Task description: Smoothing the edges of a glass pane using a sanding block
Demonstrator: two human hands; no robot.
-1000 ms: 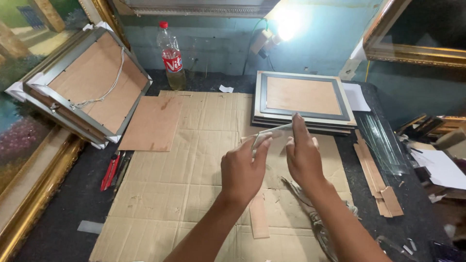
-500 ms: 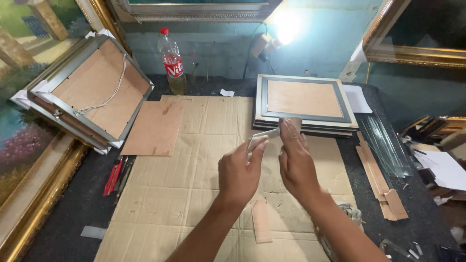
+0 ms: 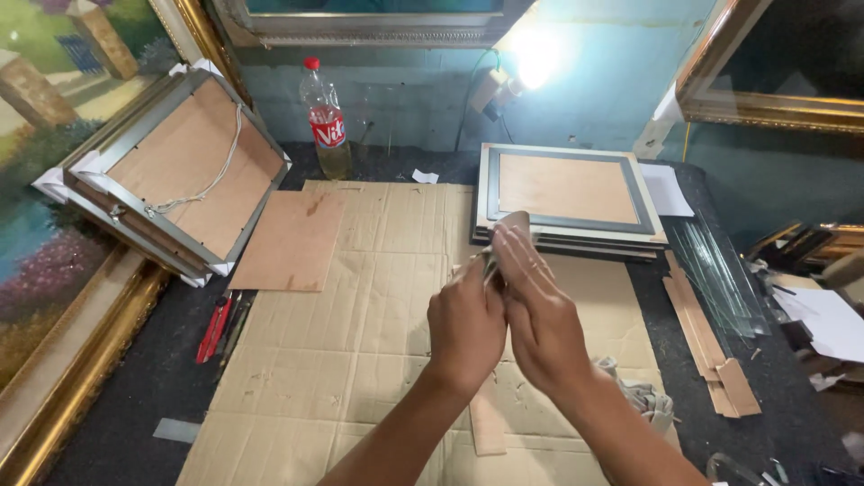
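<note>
Currently, far left: gilt-framed landscape painting [image 3: 54,180] leaning at the table edge. Next to it, a stack of silver frames [image 3: 171,175] face-down, tilted, brown backing up, hanging cord across the back. Below that, a red utility knife [image 3: 214,326] on the dark tabletop [image 3: 126,387]. Loose brown backing board [image 3: 290,239] lies flat, overlapping the cardboard sheet [image 3: 360,360] that covers the work area. Plastic bottle [image 3: 326,121], red cap, upright against the back wall.

Centre: left hand [image 3: 465,326] and right hand [image 3: 538,315] pressed together above the cardboard, both pinching one small pane of clear glass [image 3: 508,225], held tilted; its top edge sticks out above the fingers. Exact grip points are hidden by the fingers. A brown strip [image 3: 486,423] lies on the cardboard under the wrists.

Right: stack of dark frames [image 3: 567,193] lying flat, backing up, just beyond the hands. More glass panes [image 3: 720,270] and brown offcut strips [image 3: 706,337] beside it. White papers [image 3: 828,319] at far right.
</note>
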